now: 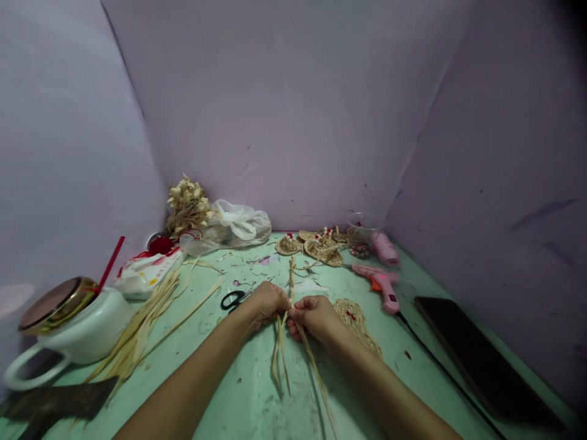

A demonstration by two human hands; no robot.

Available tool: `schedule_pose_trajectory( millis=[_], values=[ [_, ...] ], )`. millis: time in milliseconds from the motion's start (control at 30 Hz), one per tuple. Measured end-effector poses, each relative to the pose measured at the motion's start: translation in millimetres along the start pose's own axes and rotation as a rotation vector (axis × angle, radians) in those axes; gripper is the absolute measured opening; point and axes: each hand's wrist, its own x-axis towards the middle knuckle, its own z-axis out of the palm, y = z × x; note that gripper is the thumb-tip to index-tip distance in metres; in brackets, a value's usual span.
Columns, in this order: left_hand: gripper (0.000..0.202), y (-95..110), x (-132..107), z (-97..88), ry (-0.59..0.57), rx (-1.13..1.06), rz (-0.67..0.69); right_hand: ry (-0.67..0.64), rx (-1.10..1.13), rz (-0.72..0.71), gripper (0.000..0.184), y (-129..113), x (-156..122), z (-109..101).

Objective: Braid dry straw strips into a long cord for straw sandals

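Two bare hands meet over a pale green desk (257,397), scuffed and littered with scraps, closed in on three sides by lilac walls (298,122).

Head view: far left of the braid (291,275) stands a white mug (87,333) under a gold lid (57,304), with a red straw (110,264) sticking up beside it; what is inside cannot be seen. Behind and right of the braid, a clear cup (365,223) sits near the wall with coloured beads (361,249) just in front of it. Behind and left of the braid lies a crumpled plastic bag (238,225), its contents unclear. Just left of the braid lie black scissors (233,299); to its right, a pink glue gun (383,284).

The braid lies on the desk at the centre, its long axis running straight away from the person, with its free tip toward the back wall. The left hand (268,302) and right hand (314,316) are both closed, fingertips pinched on the braid's near end. From that pinch, loose strands (279,360) fan back toward the person.
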Motion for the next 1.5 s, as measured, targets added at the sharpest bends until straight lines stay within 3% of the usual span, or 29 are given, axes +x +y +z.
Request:
schedule_pose_trajectory(
  millis=[233, 400, 567, 1367, 1500],
  values=[
    [0.007, 1, 1, -2.1, -0.06, -0.036, 0.013, -0.052, -0.082, 0.013, 0.016, -5, -1, -9],
    [0.008, -1, 3, -5.5, -0.069, -0.046, -0.006, -0.088, -0.048, 0.081, 0.019, 2, -5, -16],
    [0.009, 0, 2, -6.6, -0.063, -0.03, -0.018, -0.071, -0.095, 0.054, 0.016, 8, -17, -24],
    [0.012, -1, 4, -2.0, -0.067, 0.022, 0.008, -0.161, -0.079, 0.043, 0.013, 8, -24, -27],
    [0.012, 2, 2, -3.6, -0.081, -0.049, 0.003, -0.173, -0.169, 0.017, 0.012, 2, -23, -30]
  ],
)
